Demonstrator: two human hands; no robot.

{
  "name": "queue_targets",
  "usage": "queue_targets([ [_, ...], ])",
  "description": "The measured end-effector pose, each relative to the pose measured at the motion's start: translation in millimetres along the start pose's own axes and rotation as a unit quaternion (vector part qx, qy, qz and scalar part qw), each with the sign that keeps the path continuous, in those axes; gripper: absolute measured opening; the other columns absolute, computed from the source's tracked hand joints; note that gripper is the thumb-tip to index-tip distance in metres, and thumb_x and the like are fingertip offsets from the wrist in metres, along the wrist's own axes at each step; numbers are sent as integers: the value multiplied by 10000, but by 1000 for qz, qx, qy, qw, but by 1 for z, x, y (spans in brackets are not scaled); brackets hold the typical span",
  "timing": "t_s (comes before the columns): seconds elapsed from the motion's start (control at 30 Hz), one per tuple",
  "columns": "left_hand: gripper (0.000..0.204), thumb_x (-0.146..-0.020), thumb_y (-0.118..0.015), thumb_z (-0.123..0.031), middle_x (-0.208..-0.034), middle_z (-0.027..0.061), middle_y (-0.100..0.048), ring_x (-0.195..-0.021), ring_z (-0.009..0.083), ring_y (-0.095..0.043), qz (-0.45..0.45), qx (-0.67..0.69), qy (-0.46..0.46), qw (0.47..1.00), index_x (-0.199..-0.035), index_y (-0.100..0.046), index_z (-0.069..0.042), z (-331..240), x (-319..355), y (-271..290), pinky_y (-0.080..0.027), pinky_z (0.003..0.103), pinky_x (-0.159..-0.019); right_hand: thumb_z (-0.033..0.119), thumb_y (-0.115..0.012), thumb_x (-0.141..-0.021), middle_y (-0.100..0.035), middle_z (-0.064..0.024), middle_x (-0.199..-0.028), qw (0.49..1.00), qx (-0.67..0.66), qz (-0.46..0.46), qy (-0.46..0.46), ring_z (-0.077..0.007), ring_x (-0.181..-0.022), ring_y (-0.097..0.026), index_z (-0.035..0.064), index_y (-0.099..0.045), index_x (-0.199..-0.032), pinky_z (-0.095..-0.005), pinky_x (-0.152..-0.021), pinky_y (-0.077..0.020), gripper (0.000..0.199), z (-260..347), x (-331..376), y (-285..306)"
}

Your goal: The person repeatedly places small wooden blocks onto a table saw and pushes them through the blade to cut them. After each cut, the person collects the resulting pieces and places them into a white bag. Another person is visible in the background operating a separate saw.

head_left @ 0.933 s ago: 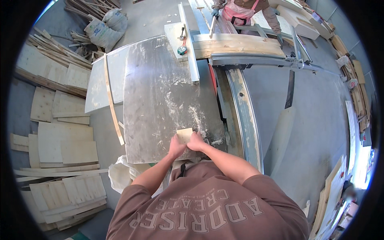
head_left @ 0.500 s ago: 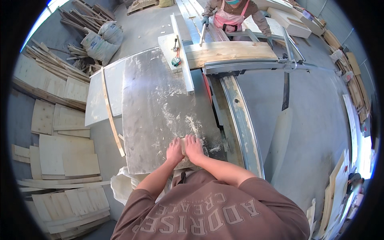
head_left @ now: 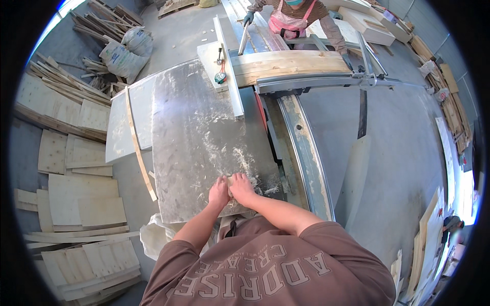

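- The small wood piece (head_left: 230, 180) is between the two hands, at the near edge of the grey metal table (head_left: 178, 132); only a narrow part of it shows.
- The left hand (head_left: 219, 191) and the right hand (head_left: 242, 188) are both closed on it, fingers curled, nearly meeting; the forearms stretch forward and come together.
- In the earliest view its pale flat face lay open to my eyes; now the fingers cover most of it.
- Sawdust (head_left: 240, 159) is scattered just beyond the hands.
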State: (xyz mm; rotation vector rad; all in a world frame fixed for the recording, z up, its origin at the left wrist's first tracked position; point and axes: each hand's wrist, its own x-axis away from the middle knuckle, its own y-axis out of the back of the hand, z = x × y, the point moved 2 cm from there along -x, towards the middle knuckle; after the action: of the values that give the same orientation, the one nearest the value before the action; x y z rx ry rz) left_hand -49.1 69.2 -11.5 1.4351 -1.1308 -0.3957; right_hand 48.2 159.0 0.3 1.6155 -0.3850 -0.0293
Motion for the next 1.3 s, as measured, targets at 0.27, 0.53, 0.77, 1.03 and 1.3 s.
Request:
queue_targets([
  [0.27, 1130, -658, -1000, -290, -1416, 210, -573, -1246, 386, -669, 16, -11, -7, 1000, -1554, -383, 11, 11, -8, -16, -612, 439, -991, 229, -694, -891, -664, -93, -1192, 998, -54, -14, 16, -265, -1195, -597, 126, -824, -966, -388, -1012, -435, 182, -4, 0, 7],
  [0.53, 969, -646, -997, -271, -1365, 205, -590, -1199, 399, -681, 18, -1, -19, 1000, -1417, -471, -13, 5, -7, -12, -602, 462, -999, 208, -734, -866, -661, -84, -1151, 999, -28, -41, 18, -229, -1146, -626, 84, -735, -1144, -388, -972, -447, 304, -11, -4, -3],
  [0.77, 902, -634, -997, -267, -1325, 206, -608, -1193, 405, -681, 19, -4, -23, 1000, -1341, -491, -28, 7, -7, -13, -609, 471, -984, 191, -795, -819, -659, -76, -1166, 998, -47, -25, 20, -220, -1164, -628, 79, -723, -1177, -392, -995, -433, 381, -13, -4, 5],
  [1.03, 889, -627, -1005, -273, -1333, 201, -614, -1201, 398, -680, 11, 10, -16, 1000, -1330, -512, -45, 5, -6, -9, -611, 478, -988, 207, -848, -769, -666, -80, -1181, 998, -56, -20, 13, -227, -1168, -636, 82, -716, -1181, -394, -998, -446, 451, -12, -5, 7],
  [1.3, 895, -609, -1023, -257, -1339, 197, -616, -1204, 406, -676, 11, 26, -17, 999, -1327, -532, -47, 5, -4, -5, -606, 488, -982, 188, -820, -794, -671, -78, -1174, 997, -64, -38, 3, -229, -1163, -638, 87, -718, -1169, -396, -996, -449, 402, -10, -6, 5],
])
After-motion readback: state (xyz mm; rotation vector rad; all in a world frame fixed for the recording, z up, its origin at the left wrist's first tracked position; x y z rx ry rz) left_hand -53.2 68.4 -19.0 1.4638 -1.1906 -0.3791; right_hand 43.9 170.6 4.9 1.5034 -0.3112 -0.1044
